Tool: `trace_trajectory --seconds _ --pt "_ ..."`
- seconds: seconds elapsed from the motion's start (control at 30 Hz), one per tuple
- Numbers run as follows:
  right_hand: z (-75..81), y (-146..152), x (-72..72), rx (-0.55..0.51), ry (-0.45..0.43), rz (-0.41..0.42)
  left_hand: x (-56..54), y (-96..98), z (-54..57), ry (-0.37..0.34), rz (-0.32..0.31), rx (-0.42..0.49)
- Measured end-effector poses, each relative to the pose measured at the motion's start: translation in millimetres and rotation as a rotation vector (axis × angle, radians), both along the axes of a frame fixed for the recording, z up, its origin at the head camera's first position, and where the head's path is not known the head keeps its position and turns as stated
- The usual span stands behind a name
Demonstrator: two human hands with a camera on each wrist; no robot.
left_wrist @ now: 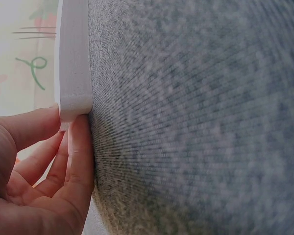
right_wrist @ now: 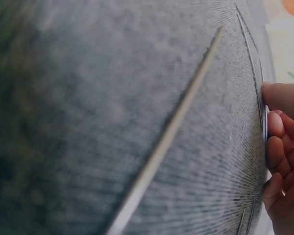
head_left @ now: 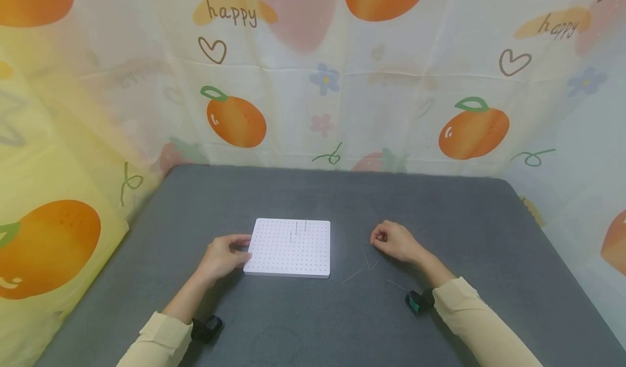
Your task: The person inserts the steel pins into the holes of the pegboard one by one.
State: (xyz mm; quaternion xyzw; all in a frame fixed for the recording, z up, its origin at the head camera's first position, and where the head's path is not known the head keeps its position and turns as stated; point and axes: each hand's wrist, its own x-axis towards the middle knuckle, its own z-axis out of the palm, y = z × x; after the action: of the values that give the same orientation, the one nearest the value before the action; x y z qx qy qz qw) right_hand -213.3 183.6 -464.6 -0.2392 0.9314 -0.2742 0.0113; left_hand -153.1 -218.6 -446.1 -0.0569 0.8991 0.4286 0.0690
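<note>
A white pegboard [head_left: 286, 261] with rows of small holes lies on the table. Several thin pins [head_left: 295, 228] stand upright toward its far side. My left hand [head_left: 220, 258] grips the board's left edge, with the thumb [left_wrist: 36, 128] against one face and a finger at the underside by the table. To the right of the board, my right hand [head_left: 397, 241] is down at the tabletop with bent fingers. Its fingertips are right at a group of loose thin metal pins [head_left: 365, 257]; I cannot tell whether one is pinched.
More loose pins lie on the dark grey table [head_left: 293, 323], one metal pin [right_wrist: 169, 125] close to the right wrist camera. Black wrist cameras [head_left: 206, 329] are strapped under both wrists. A fruit-printed curtain [head_left: 293, 84] hangs behind the table and along its sides.
</note>
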Motion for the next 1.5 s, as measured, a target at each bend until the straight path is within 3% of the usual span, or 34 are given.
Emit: trace_trajectory --seconds 0.4,0.6,1.5 --pt "6.3 1 -1.7 0.013 -0.037 0.025 -1.2 -0.4 -0.9 -0.013 0.0 0.031" --pt "13.1 -3 -3.1 -0.025 -0.079 -0.001 -1.4 -0.4 -0.5 -0.011 0.0 0.021" --pt "24.1 -48 -1.9 -0.221 -0.113 -0.086 -0.4 -0.1 0.3 -0.002 -0.009 0.038"
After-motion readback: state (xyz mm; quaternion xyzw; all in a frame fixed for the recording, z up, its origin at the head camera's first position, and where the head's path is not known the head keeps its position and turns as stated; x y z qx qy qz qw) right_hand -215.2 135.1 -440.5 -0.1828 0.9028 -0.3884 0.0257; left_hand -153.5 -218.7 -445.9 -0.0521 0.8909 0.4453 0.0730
